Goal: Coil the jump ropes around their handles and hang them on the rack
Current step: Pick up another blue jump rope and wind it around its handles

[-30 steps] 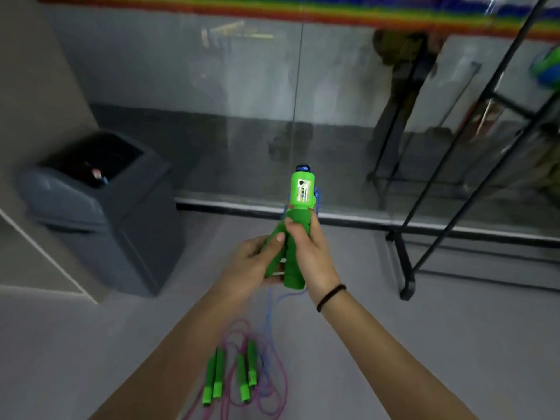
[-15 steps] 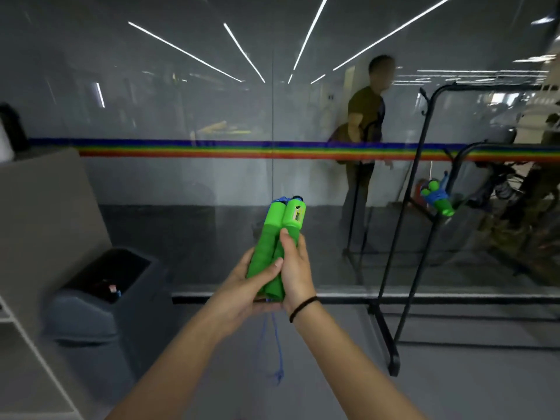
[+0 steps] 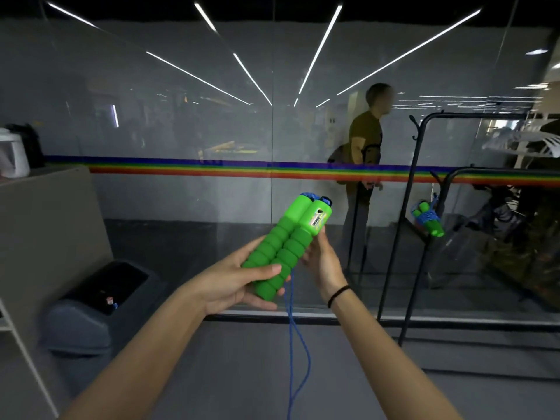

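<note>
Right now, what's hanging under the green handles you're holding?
A blue rope hangs loose below the green handles, running out of the frame's bottom edge. The left hand covers the handles' lower ends, hiding how it leaves them.

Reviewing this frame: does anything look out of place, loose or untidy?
Only the blue rope: it hangs loose below the green handles, not yet coiled. The left hand grips the handles' lower end; the right hand supports them from behind. A coiled rope already hangs on the black rack. Nothing looks damaged.
</note>
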`<state>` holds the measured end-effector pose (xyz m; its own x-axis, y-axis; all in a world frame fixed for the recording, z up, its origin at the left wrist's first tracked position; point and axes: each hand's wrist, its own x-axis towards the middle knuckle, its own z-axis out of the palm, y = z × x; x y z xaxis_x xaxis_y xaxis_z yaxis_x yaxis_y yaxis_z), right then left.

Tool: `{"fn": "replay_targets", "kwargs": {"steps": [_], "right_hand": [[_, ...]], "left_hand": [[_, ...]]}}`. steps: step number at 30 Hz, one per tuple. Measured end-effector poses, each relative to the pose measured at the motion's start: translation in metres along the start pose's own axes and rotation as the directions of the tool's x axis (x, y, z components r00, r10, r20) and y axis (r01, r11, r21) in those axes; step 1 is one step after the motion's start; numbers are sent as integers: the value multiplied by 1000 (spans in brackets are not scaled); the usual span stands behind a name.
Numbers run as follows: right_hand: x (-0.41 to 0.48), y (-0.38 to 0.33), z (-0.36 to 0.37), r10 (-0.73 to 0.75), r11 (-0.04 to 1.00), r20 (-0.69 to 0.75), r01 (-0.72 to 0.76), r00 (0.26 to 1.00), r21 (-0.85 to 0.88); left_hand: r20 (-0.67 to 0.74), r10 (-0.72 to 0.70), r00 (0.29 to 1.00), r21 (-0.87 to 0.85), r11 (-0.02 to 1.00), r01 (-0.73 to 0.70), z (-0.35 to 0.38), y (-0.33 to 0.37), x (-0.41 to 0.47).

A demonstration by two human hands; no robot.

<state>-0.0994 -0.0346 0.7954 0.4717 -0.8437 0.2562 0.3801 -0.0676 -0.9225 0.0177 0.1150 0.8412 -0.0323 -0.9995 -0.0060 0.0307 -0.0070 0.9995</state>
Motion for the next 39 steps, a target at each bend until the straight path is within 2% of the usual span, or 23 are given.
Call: {"fn": "replay_targets", "kwargs": {"steps": [3,6,8,9,10,12,14,15,17,19,21,23,24,26,27,28,29,30,32,35,36,37,39], "right_hand": [[-14,21,0,28,1000,26,-28,999,8],[-46,52,0,47,970,-7,-48,999,-240],[-70,55,-1,-15,830,125,82,992,-552],[-79,48,1,-29,714,255,198,967,-672],[-82,37,3,-14,584,367,306,930,-752],[-80,4,8,42,325,467,430,883,-842],[-69,-30,11,89,63,508,504,857,-861],[-62,-46,9,106,-11,532,535,840,-844],[-47,-71,2,143,-27,549,558,823,-829],[-34,-85,-7,178,85,543,536,821,-840],[-20,-88,-13,183,285,545,486,818,-826],[-11,-85,-17,154,516,536,395,830,-760],[-13,-84,-18,143,630,531,337,835,-699],[-16,-67,-27,93,867,510,183,855,-464],[-19,-53,-29,66,936,402,83,913,-342],[-22,-38,-28,87,962,247,-18,965,-271],[-25,-22,-26,115,961,156,-70,981,-269],[-28,-10,-23,149,951,146,-101,978,-292],[-34,5,-12,175,921,244,-71,954,-384],[-45,5,-7,195,856,226,-53,955,-515],[-46,3,-8,164,801,226,4,960,-599],[-47,-2,-10,123,689,238,90,963,-719],[-44,-15,-15,121,363,303,242,945,-900]], "left_hand": [[-33,37,999,-76,996,-40,0,0,3],[-168,99,981,-72,991,-112,-6,1,9],[-276,172,946,92,984,-152,-15,-4,17],[-322,254,912,262,950,-172,-21,-9,21],[-329,351,877,453,873,-180,-27,-15,26],[-228,466,855,741,653,-158,-37,-27,35],[-81,450,889,875,459,-153,-40,-36,41],[-7,414,910,919,361,-157,-39,-38,42],[116,341,933,961,198,-192,-36,-37,43],[205,289,935,956,145,-254,-34,-32,41],[275,236,932,933,170,-318,-37,-25,37],[345,201,917,880,272,-390,-39,-19,31],[361,216,907,831,367,-418,-40,-17,27],[340,275,899,667,604,-437,-39,-16,22],[313,302,901,568,701,-432,-38,-17,21],[276,321,906,478,772,-419,-38,-19,21],[230,332,915,401,824,-400,-37,-21,21],[174,331,928,326,869,-371,-37,-23,22],[38,313,949,225,922,-314,-36,-28,26],[-137,317,938,215,934,-285,-40,-36,37],[-174,313,933,238,933,-269,-41,-39,40],[-201,320,926,303,919,-252,-42,-41,43],[-226,379,898,556,807,-201,-48,-46,46]]}}
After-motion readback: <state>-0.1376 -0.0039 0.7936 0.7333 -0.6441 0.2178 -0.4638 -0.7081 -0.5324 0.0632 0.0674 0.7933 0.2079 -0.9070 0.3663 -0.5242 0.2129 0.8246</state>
